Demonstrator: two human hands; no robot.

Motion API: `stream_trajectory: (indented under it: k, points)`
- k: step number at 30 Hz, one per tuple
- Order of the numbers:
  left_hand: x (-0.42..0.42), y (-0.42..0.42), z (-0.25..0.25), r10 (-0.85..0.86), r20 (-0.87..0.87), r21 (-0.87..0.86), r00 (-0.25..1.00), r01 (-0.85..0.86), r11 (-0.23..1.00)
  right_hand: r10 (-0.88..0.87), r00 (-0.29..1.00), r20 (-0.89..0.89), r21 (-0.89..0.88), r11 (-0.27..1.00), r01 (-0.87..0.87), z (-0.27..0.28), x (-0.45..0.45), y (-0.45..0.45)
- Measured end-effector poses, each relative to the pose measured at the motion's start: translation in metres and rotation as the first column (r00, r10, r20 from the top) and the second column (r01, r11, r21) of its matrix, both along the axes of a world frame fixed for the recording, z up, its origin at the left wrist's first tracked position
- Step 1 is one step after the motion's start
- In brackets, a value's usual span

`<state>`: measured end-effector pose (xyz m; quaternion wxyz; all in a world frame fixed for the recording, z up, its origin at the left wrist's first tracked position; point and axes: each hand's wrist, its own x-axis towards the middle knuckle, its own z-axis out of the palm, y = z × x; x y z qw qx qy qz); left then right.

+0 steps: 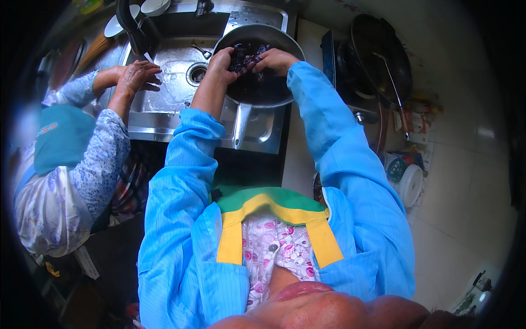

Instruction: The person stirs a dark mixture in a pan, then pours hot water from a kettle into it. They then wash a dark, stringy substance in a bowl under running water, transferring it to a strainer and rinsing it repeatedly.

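Note:
A metal pan (263, 100) with a long metal handle sits across the right part of the sink, holding dark liquid. Both of my hands reach into it from opposite sides. My left hand (223, 65) and my right hand (275, 61) meet around a clump of dark, wet food pieces (242, 57), perhaps fungus or seaweed; the picture does not settle which. Fingers of both hands curl in at the clump, and some fingertips are hidden by it. The pan's handle (242, 125) points back towards me.
At left, a co-worker's wet hands (137, 78) are held together over the sink basin (168, 98), beneath a black faucet (133, 33). White bowls (155, 6) stand behind. To the right, a wok (382, 57) with a ladle (392, 82) rests tilted by the stove; a lidded tub (411, 185) is nearer.

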<state>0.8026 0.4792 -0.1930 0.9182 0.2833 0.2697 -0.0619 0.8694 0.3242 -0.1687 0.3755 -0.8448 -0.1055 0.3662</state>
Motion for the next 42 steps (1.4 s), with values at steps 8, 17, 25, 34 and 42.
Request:
stream_trajectory:
  k: [8, 17, 25, 34, 42]
  points:
    - [-0.008, -0.009, 0.009, -0.044, -0.078, -0.029, 0.996, 0.042, 0.999, 0.324, 0.687, 0.65, -0.19, 0.945, -0.266, 0.095, -0.046, 0.018]
    - [-0.002, 0.028, 0.023, -0.142, 0.083, -0.25, 0.986, 0.158, 0.955, 0.575, 0.352, 0.738, -0.519, 0.818, -0.249, 0.138, -0.105, 0.071]
    - [-0.02, 0.047, 0.023, -0.092, -0.037, -0.166, 0.995, 0.085, 0.982, 0.397, 0.429, 0.811, -0.299, 0.912, -0.28, 0.105, -0.089, 0.069]
    - [-0.041, 0.071, 0.052, -0.018, -0.109, -0.11, 0.994, 0.006, 0.994, 0.57, 0.562, 0.599, -0.535, 0.808, -0.248, 0.034, -0.079, 0.058]
    - [-0.039, 0.064, 0.043, 0.025, -0.117, -0.079, 0.993, -0.034, 0.996, 0.788, 0.45, 0.419, -0.786, 0.564, -0.255, 0.01, -0.08, 0.053]
